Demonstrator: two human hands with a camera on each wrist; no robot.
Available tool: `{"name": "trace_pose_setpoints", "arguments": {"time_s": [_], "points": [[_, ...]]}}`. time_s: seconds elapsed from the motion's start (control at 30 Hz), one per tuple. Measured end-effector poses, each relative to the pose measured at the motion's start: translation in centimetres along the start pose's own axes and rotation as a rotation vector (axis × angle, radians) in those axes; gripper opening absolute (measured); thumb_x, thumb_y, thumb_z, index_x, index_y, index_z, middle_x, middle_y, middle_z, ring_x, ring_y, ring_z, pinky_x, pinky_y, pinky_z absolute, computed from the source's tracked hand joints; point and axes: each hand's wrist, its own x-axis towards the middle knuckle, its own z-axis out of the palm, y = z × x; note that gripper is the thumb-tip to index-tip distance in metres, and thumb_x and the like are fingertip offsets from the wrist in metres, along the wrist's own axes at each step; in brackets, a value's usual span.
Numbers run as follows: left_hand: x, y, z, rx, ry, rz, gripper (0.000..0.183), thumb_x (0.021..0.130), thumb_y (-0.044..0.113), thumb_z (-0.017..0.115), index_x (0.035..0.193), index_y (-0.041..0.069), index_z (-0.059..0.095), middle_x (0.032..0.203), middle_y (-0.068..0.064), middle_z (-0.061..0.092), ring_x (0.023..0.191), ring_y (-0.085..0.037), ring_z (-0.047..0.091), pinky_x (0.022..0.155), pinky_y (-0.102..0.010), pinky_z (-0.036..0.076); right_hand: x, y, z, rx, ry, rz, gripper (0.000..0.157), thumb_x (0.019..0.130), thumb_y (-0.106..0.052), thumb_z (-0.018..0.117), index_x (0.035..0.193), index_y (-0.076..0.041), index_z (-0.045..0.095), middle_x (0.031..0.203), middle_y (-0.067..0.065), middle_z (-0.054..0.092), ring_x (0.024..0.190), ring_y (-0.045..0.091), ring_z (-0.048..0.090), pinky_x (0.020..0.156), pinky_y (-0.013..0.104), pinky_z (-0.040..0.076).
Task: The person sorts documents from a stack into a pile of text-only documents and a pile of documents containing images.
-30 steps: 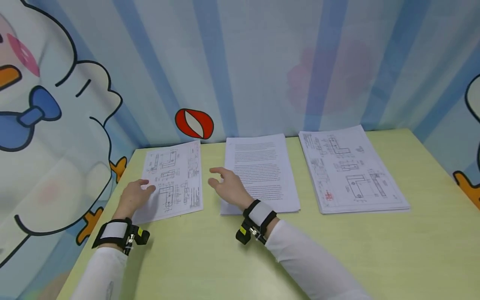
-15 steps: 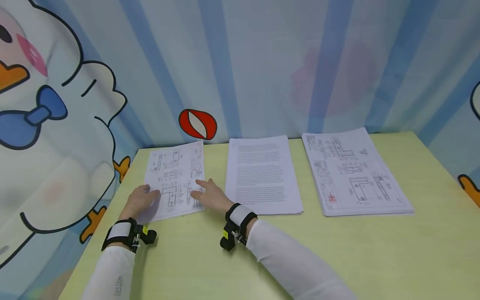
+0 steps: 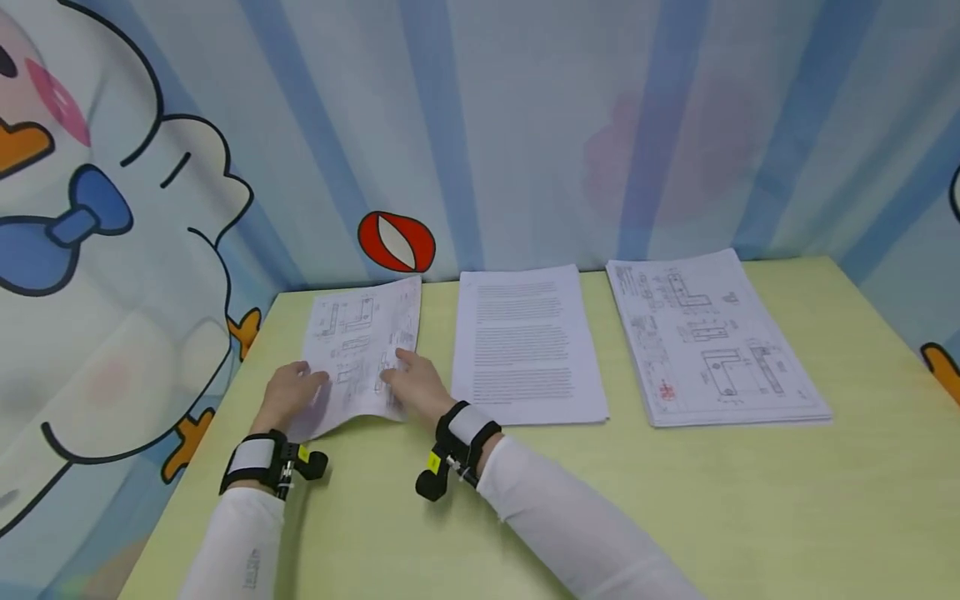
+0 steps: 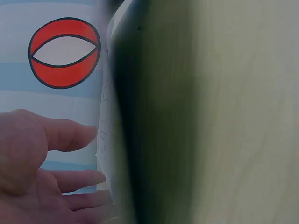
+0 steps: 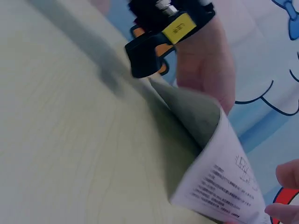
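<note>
A white sheet (image 3: 356, 333) printed with part drawings lies at the table's left, its front edge bowed up off the table. At its left edge is my left hand (image 3: 288, 396), thumb out over the paper. The left wrist view shows this hand's thumb and fingers (image 4: 77, 179) straight, spread apart, their tips at the paper's edge. My right hand (image 3: 422, 387) reaches over the sheet's right side with thumb and a finger. From the right wrist view, the curled sheet (image 5: 219, 182) shows its underside; two fingertips stand apart beside it, and the other fingers are mostly hidden.
A stack of text pages (image 3: 525, 350) lies just right of my right hand. Farther right sits a stack of drawings (image 3: 712, 342) with a red stamp. The pale green table (image 3: 600, 475) meets a cartoon-printed cloth (image 3: 517, 142) behind and at the sides.
My right hand has come left from beside the text stack to the sheet's right side. The sheet has shifted slightly right, and its front edge, flat before, now bows up. The left hand moved slightly right.
</note>
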Motion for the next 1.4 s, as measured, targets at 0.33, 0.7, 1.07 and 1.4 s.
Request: {"name": "trace_pose_setpoints", "arguments": {"time_s": [0.33,0.7,1.07,1.4], "points": [[-0.6,1.8,1.1,0.014,-0.029,0.032,0.065,0.092,0.031,0.047,0.141,-0.004,0.021,0.145,-0.025,0.027,0.129,-0.042,0.024,0.103,-0.058,0.024,1.0,1.4,-2.3,0.404,-0.002,0.012,0.047,0.088,-0.014,0.051,0.133,-0.012,0.037,0.116,0.014,0.057,0.094,0.026,0.059,0.075,0.034,0.047],[-1.8,2.8,2.2,0.029,-0.024,0.049,0.062,0.093,0.031,0.044,0.140,-0.003,0.023,0.145,-0.025,0.026,0.131,-0.041,0.022,0.104,-0.055,0.025,0.2,1.7,-3.4,0.358,-0.080,-0.062,0.057,0.084,0.006,0.034,0.137,-0.016,0.035,0.122,0.019,0.052,0.099,0.032,0.054,0.075,0.037,0.046],[-2.4,1.9,2.7,-0.061,0.045,0.070,0.058,0.094,0.029,0.044,0.141,0.000,0.026,0.142,-0.022,0.033,0.122,-0.035,0.037,0.100,-0.050,0.034,-0.4,1.3,-4.5,0.273,-0.066,-0.079,0.055,0.083,0.004,0.036,0.135,-0.014,0.037,0.104,0.013,0.060,0.079,0.021,0.060,0.062,0.030,0.049],[-2.6,3.5,3.1,-0.314,-0.059,0.152,0.075,0.088,0.057,0.047,0.144,0.015,0.022,0.124,-0.014,0.050,0.103,-0.026,0.052,0.083,-0.039,0.044,-1.9,0.5,-9.1,0.392,-0.095,-0.100,0.046,0.093,-0.007,0.041,0.136,-0.022,0.038,0.116,0.010,0.059,0.095,0.022,0.061,0.073,0.034,0.051]]}}
